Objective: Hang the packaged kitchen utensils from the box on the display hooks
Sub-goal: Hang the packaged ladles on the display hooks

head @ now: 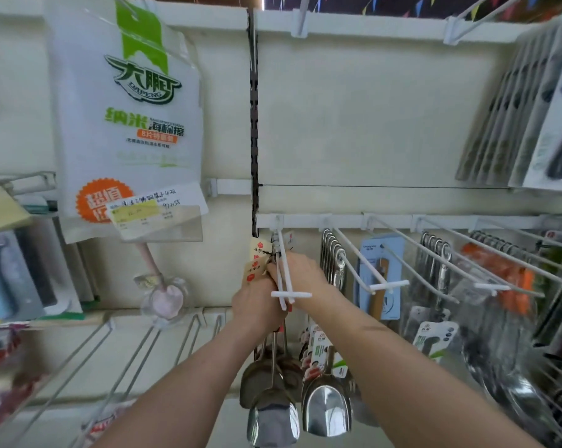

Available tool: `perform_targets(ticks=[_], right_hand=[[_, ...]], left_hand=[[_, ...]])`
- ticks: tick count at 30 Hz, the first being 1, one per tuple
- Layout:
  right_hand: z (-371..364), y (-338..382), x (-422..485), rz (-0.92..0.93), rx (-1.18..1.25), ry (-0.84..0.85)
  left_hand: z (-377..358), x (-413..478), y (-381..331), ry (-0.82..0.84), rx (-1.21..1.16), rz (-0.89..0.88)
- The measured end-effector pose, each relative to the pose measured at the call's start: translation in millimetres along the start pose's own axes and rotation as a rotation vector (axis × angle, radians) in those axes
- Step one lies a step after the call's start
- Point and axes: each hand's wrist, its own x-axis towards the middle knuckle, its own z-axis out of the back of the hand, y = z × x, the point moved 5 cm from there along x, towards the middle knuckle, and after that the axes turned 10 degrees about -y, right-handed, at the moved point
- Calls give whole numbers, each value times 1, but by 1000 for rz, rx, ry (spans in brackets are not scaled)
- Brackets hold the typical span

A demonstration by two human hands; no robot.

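Both my hands are raised to a white wire display hook (285,270) in the middle of the wall. My left hand (257,305) is closed around the handles of steel spatulas (270,383) that hang below it, with tan paper tags (257,263) at their tops. My right hand (300,273) is closed at the handle tops beside the hook's wire. The handles seem threaded on the hook, near its back. Steel scoops (326,405) with printed cards hang lower right. No box is in view.
More white hooks run to the right, carrying steel utensils (333,260), a blue carded tool (381,276) and orange items (505,273). A large sponge pack (128,124) with a price label hangs upper left. Bare wire hooks (137,360) stick out lower left. Carded knives (531,124) hang upper right.
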Motion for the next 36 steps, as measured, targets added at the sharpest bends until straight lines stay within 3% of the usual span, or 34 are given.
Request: perform_targets(ticks=[14, 20, 25, 32, 36], right_hand=[[-3, -12, -11, -84, 44, 56], [-11, -24, -30, -149, 218, 199], [-40, -35, -48, -196, 201, 311], [-115, -44, -61, -300, 180, 449], [-171, -53, -69, -398, 299, 419]], left_hand=[[-1, -7, 9, -43, -217, 82], [-26, -14, 29, 150, -160, 76], [-45, -26, 37, 313, -193, 149], [-84, -35, 54, 323, -602, 641], [-99, -34, 46, 313, -925, 734]])
